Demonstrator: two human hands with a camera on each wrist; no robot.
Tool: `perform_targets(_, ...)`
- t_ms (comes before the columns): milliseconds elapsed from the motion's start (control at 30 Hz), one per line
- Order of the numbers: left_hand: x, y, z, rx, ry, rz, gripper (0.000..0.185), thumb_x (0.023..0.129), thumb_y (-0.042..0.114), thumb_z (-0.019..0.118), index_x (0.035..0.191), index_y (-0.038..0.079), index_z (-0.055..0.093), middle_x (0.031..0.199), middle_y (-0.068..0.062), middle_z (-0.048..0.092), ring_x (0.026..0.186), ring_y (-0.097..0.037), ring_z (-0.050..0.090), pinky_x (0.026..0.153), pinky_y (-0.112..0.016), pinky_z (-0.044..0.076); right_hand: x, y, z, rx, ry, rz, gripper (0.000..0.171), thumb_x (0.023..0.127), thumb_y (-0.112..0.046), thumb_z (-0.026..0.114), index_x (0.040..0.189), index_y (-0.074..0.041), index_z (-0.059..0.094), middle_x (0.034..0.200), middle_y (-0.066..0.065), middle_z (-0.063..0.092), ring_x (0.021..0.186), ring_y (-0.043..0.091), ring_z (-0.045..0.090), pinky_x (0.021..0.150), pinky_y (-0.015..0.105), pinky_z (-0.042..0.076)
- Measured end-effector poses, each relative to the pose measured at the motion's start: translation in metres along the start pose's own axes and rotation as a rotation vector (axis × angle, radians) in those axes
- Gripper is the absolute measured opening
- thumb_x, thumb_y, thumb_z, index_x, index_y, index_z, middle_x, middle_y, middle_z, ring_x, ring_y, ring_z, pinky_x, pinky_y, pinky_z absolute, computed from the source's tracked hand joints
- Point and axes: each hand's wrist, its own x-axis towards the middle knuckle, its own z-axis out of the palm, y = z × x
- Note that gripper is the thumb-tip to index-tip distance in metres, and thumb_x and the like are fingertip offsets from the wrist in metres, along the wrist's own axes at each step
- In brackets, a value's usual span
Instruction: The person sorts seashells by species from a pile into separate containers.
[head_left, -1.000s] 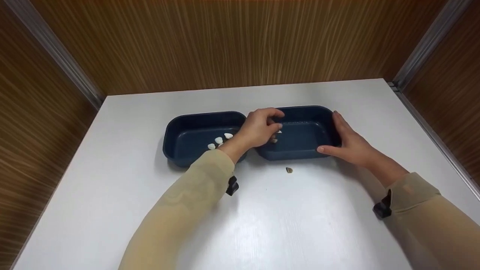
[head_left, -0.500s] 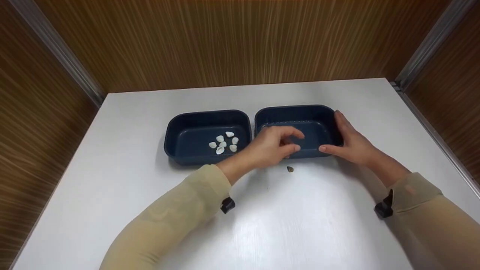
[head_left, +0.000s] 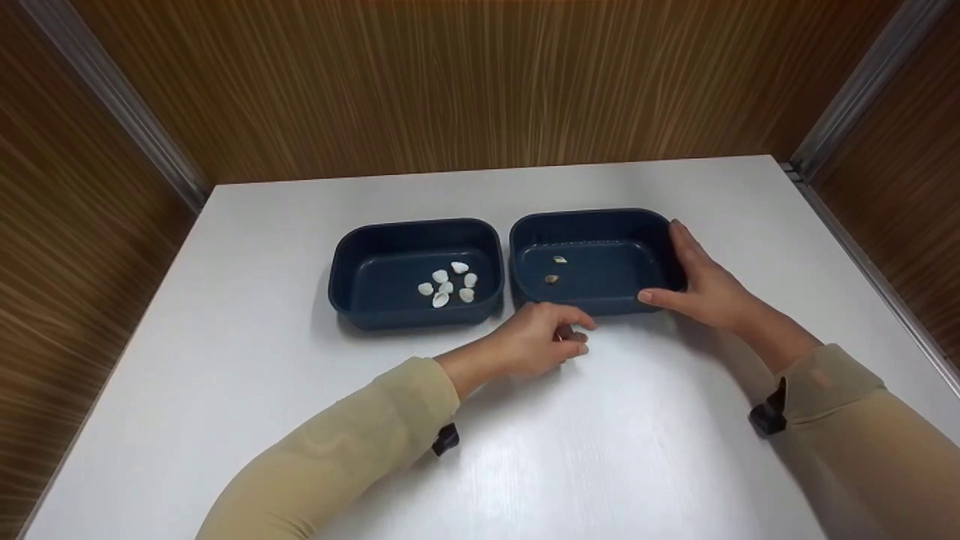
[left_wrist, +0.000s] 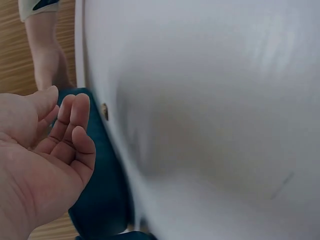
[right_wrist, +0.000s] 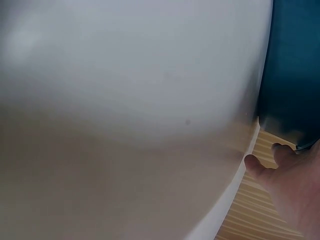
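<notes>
My left hand [head_left: 536,341] hovers over the table just before the right dark blue box [head_left: 600,306], fingers loosely bent with nothing between them. Beside that box, a small brown seashell [left_wrist: 104,111] lies on the table in the left wrist view; my hand covers it in the head view. Two small shells are inside the right box: a brownish one [head_left: 552,279] and a pale striped one [head_left: 560,259]. My right hand [head_left: 705,289] rests against this box's right end, its fingers along the side and its thumb at the front corner.
A second dark blue box [head_left: 375,319] stands just left of the first, with several white shells [head_left: 440,300] in it. Both are on a white table [head_left: 247,300]. Wood-grain panels [head_left: 480,90] enclose the back and sides.
From inside the right box, my left hand has drawn back toward me to the table in front. Two shells now show in the box. The right hand has stayed in place.
</notes>
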Motion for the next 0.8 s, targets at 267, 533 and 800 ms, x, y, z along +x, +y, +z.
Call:
perform_targets(267,0.003,-0.016,0.007,0.065,-0.012,-0.032,0.034,0.100,0.011,0.076,0.133,0.006,0.072,0.085,0.005,0.065,0.079,-0.004,0.057,0.074,-0.018,0.046,0.002,0.002,0.000,0.013,0.004,0.001,0.123,0.094,-0.054,0.076,0.170,-0.016,-0.013,0.177,0.007,-0.013,0.163,0.035,-0.005,0.127,0.064,0.009)
perform_targets(533,0.007,-0.024,0.014,0.113,0.008,-0.030,0.034,0.099,0.012,0.076,0.133,0.008,0.072,0.083,0.007,0.060,0.078,-0.004,0.053,0.077,-0.019,0.044,0.002,0.003,0.000,0.007,0.010,-0.014,0.123,0.093,-0.056,0.076,0.170,-0.014,-0.012,0.178,0.009,-0.012,0.163,0.034,-0.005,0.127,0.064,0.009)
perform_targets(800,0.011,-0.026,0.018,0.168,0.036,-0.051,0.033,0.099,0.017,0.076,0.131,0.014,0.074,0.083,0.009,0.060,0.077,-0.003,0.054,0.075,-0.020,0.044,0.002,0.002,0.000,0.001,0.005,-0.010,0.124,0.093,-0.056,0.076,0.169,-0.014,-0.012,0.177,0.010,-0.012,0.163,0.035,-0.005,0.127,0.063,0.010)
